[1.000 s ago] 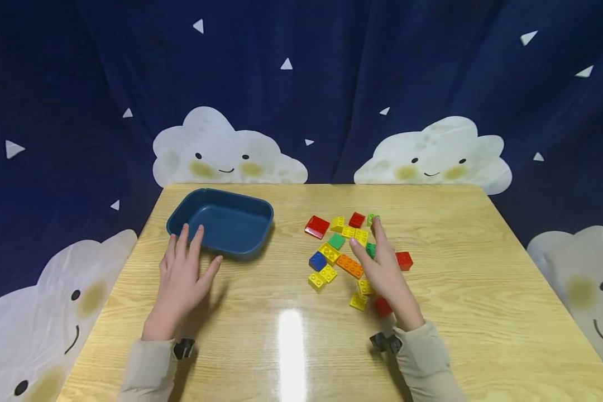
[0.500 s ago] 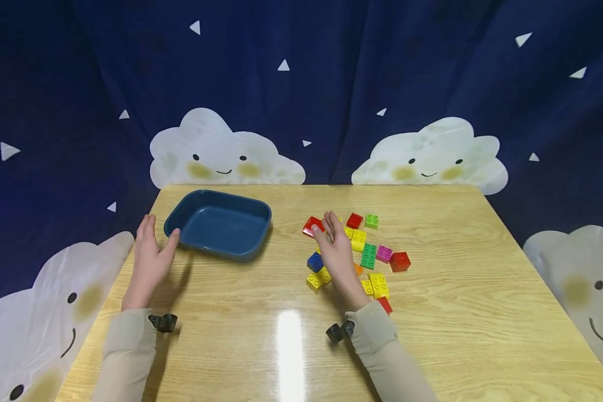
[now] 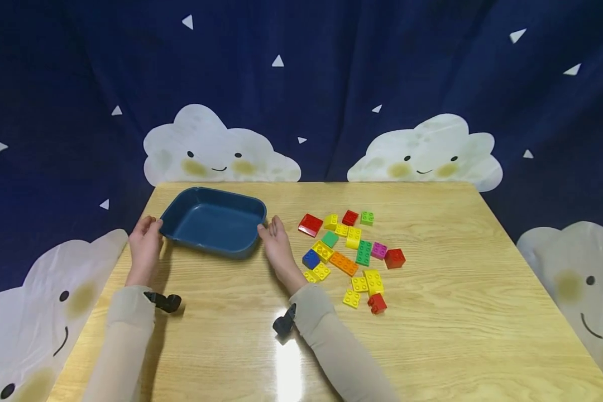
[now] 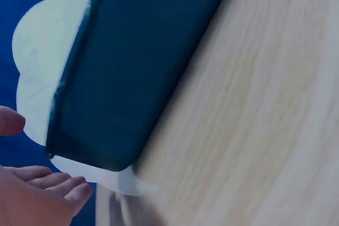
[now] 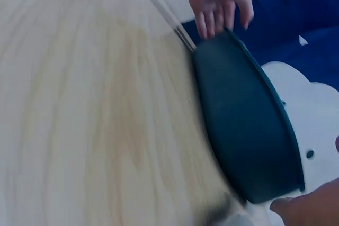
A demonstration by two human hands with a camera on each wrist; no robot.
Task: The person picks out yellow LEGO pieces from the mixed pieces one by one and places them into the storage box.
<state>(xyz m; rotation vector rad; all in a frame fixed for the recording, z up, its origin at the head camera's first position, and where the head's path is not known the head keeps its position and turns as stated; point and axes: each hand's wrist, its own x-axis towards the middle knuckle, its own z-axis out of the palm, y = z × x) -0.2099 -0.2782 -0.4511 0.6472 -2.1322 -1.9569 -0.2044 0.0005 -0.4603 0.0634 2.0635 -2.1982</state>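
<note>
A dark blue plastic bin [image 3: 213, 223] with rounded corners stands at the back left of the table, nothing inside it. My left hand [image 3: 146, 245] is at its left end, thumb and fingers spread apart; the left wrist view shows a small gap between the fingers [image 4: 61, 183] and the bin's end [image 4: 122, 78]. On the opposite side my right hand [image 3: 280, 251] is beside the bin's right end, fingers extended. Whether its fingertips touch the bin wall [image 5: 249, 125] I cannot tell. Neither hand grips anything.
Several toy building bricks lie scattered right of the bin, among them an orange brick [image 3: 344, 263], a dark green brick [image 3: 364, 253], a blue brick [image 3: 311, 259] and a red brick [image 3: 395, 258]. Behind the wooden table [image 3: 457, 324] hangs a dark blue curtain [image 3: 326, 72].
My right hand has swung left from above the bricks to the bin's right end. My left hand has moved from the bin's front to its left end. The bricks lie uncovered.
</note>
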